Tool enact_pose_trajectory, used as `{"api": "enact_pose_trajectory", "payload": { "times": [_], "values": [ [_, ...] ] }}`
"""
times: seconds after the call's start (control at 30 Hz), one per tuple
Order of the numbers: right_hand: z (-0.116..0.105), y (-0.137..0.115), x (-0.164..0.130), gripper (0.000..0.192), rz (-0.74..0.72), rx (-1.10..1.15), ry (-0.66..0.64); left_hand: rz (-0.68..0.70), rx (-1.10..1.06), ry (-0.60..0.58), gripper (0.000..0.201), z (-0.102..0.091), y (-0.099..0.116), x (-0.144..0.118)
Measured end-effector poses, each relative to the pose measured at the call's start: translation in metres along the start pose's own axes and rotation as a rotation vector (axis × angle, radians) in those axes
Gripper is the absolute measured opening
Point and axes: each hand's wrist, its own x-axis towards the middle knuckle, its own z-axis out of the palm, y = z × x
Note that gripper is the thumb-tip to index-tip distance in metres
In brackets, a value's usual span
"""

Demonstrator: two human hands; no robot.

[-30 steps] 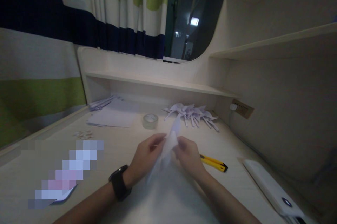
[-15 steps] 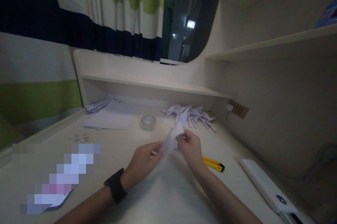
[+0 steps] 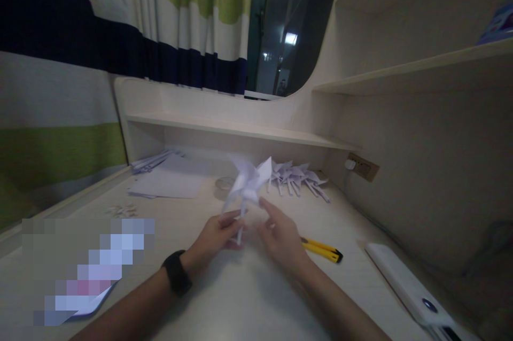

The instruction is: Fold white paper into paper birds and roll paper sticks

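Left hand (image 3: 216,234) pinches the white folded paper figure (image 3: 248,180) by its lower tip, wings spread; right hand (image 3: 280,234) open, fingers loose beside it, above the surface (image 3: 240,298).

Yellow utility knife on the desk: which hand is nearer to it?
Right. The right hand is just left of the yellow utility knife, not touching it. The left hand is farther left, holding the folded paper pinwheel by its stem.

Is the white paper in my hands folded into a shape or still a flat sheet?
Folded. The paper figure shows pointed wings spreading outward above a narrow stem, pinched by the left hand; the right hand is open beside it.
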Motion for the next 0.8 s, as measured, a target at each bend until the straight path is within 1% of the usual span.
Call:
{"api": "enact_pose_trajectory", "payload": {
  "times": [0.1, 0.17, 0.2, 0.23, 0.3, 0.33, 0.37, 0.4, 0.43, 0.5, 0.6, 0.63, 0.67, 0.7, 0.8],
  "values": [
    [0.003, -0.016, -0.005, 0.048, 0.020, 0.095, -0.112, 0.061, -0.008, -0.049, 0.053, -0.001, -0.002, 0.001],
    [0.000, -0.023, -0.005, 0.043, 0.051, 0.163, -0.154, 0.092, -0.021, -0.079, 0.047, -0.002, -0.004, 0.003],
    [-0.003, -0.023, -0.004, 0.038, 0.062, 0.180, -0.138, 0.096, -0.022, -0.087, 0.045, -0.003, -0.005, 0.004],
    [-0.005, -0.021, -0.003, 0.034, 0.068, 0.176, -0.089, 0.094, -0.018, -0.090, 0.044, -0.004, -0.006, 0.004],
    [-0.010, -0.010, 0.000, 0.031, 0.059, 0.100, 0.063, 0.077, 0.001, -0.073, 0.046, -0.005, -0.007, 0.005],
    [-0.012, -0.003, 0.002, 0.033, 0.044, 0.038, 0.133, 0.067, 0.011, -0.060, 0.046, -0.005, -0.008, 0.006],
    [-0.013, 0.004, 0.004, 0.038, 0.024, -0.031, 0.170, 0.060, 0.017, -0.052, 0.047, -0.006, -0.009, 0.007],
    [-0.014, 0.010, 0.006, 0.043, 0.007, -0.093, 0.175, 0.056, 0.021, -0.054, 0.046, -0.006, -0.009, 0.007],
    [-0.014, 0.014, 0.006, 0.046, -0.003, -0.137, 0.154, 0.054, 0.019, -0.058, 0.046, -0.006, -0.010, 0.007],
    [-0.012, 0.016, 0.006, 0.049, -0.001, -0.159, 0.063, 0.052, 0.004, -0.066, 0.048, -0.007, -0.012, 0.008],
    [-0.008, 0.006, 0.002, 0.046, 0.042, -0.028, -0.088, 0.041, -0.028, -0.066, 0.054, -0.006, -0.014, 0.009],
    [-0.006, 0.002, 0.000, 0.045, 0.048, 0.031, -0.112, 0.039, -0.037, -0.065, 0.054, -0.006, -0.014, 0.008],
    [-0.005, -0.002, -0.001, 0.043, 0.047, 0.081, -0.105, 0.034, -0.045, -0.063, 0.054, -0.006, -0.014, 0.008],
    [-0.005, -0.005, -0.002, 0.038, 0.047, 0.117, -0.063, 0.029, -0.052, -0.052, 0.053, -0.006, -0.013, 0.008],
    [-0.003, -0.004, -0.003, 0.024, 0.085, 0.130, 0.161, 0.029, -0.092, -0.004, 0.049, -0.008, -0.010, 0.009]
  ]
}}
